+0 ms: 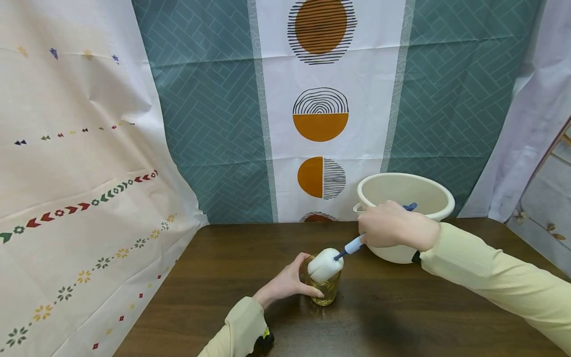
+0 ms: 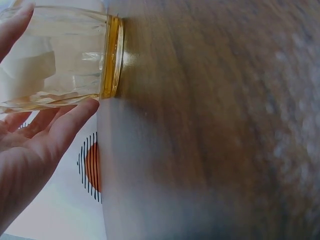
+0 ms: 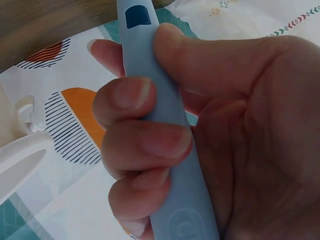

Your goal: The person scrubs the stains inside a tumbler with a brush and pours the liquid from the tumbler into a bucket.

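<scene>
An amber drinking glass (image 1: 329,293) stands upright on the brown table, gripped from the left side by my left hand (image 1: 290,281). Its thumb and fingers lie around the glass (image 2: 75,60) in the left wrist view. My right hand (image 1: 394,227) holds a cup brush by its light blue handle (image 1: 355,244). The brush's white sponge head (image 1: 324,266) sits tilted in the mouth of the glass, partly inside it. In the right wrist view, curled fingers and a thumb wrap the handle (image 3: 187,212).
A large cream tub (image 1: 392,254) stands at the back right, behind my right hand. The wooden table (image 1: 232,253) runs back to a patterned curtain (image 1: 214,124). A pale embroidered cloth (image 1: 89,208) hangs along the left side.
</scene>
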The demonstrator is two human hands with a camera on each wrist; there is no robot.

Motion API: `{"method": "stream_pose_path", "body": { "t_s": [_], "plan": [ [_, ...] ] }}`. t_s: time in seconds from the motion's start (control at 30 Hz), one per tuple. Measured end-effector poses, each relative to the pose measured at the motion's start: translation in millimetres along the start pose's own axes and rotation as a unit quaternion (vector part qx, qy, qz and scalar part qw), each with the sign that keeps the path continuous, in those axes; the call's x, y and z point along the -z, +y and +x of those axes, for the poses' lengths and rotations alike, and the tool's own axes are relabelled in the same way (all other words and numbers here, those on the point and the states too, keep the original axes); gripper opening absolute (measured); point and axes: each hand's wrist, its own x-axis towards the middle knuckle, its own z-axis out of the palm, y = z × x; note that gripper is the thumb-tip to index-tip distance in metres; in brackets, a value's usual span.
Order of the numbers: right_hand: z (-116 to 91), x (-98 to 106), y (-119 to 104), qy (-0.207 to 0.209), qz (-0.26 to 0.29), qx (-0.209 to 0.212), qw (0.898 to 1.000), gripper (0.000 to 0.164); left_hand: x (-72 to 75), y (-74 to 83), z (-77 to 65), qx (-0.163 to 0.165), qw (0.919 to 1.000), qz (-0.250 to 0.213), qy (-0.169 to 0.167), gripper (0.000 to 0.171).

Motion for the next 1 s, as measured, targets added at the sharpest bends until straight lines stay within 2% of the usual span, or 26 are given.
{"method": "stream_pose_path", "body": {
  "t_s": [0.23,0.53,0.8,1.0],
  "plan": [
    [-7.3,-1.7,4.1,-0.005,0.04,-0.008,0.999,0.016,-0.3,-0.1,-0.1,0.002,1.0,-0.006,-0.003,0.071],
    [-16.2,-0.8,6.9,0.008,0.059,-0.014,0.998,0.012,0.5,1.4,-0.2,0.008,0.9999,0.008,0.0,0.072],
    [-24.4,-2.6,11.2,0.016,0.084,-0.028,0.996,0.018,0.3,1.7,-0.9,0.006,1.0,0.003,0.002,0.07],
    [-31.4,-6.0,16.4,0.036,0.1,-0.022,0.994,0.027,0.2,1.7,-1.3,-0.003,1.0,0.004,0.004,0.067]
  ]
}}
